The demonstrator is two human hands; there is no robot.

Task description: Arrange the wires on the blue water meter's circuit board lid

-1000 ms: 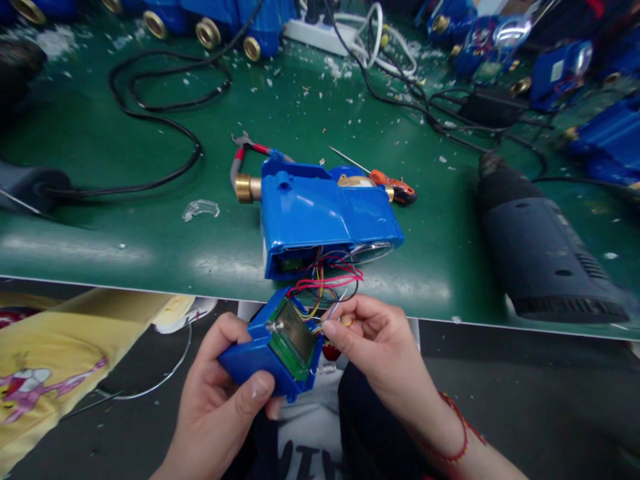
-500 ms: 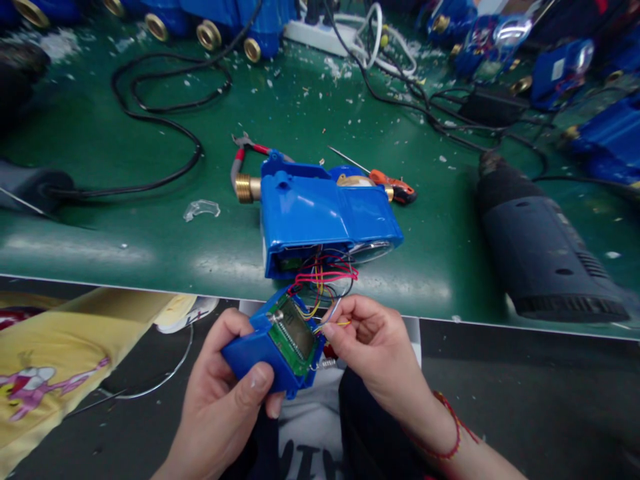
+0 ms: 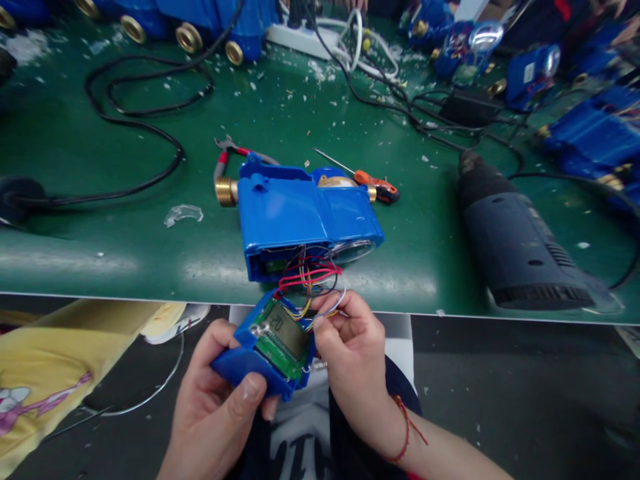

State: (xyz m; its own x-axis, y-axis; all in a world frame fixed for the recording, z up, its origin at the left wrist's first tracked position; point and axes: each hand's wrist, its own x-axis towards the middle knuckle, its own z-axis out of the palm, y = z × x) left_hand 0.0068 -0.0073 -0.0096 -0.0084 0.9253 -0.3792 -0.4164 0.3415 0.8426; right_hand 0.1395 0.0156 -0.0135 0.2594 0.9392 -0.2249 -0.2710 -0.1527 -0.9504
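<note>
Wires, white and yellow (image 3: 336,308), vanish inside the pinching right hand (image 3: 353,340). Left hand (image 3: 215,393) clasps an angular blue plastic housing (image 3: 240,365).

Small display (image 3: 293,339) on the green board (image 3: 278,357): digits (image 3: 277,325), maybe "20", askew, uncertain. Grey cloth (image 3: 300,419) below: big dark letters (image 3: 295,460), cut off. White label (image 3: 529,73), blue unit (image 3: 518,88): too small from here.

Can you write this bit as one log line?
left hand: holds blue cover | right hand: pinches wires | blue box: on table

Right fingers (image 3: 327,339) partly hide the wires (image 3: 310,274) — yellow cloth (image 3: 65,360) cropped at left.
</note>
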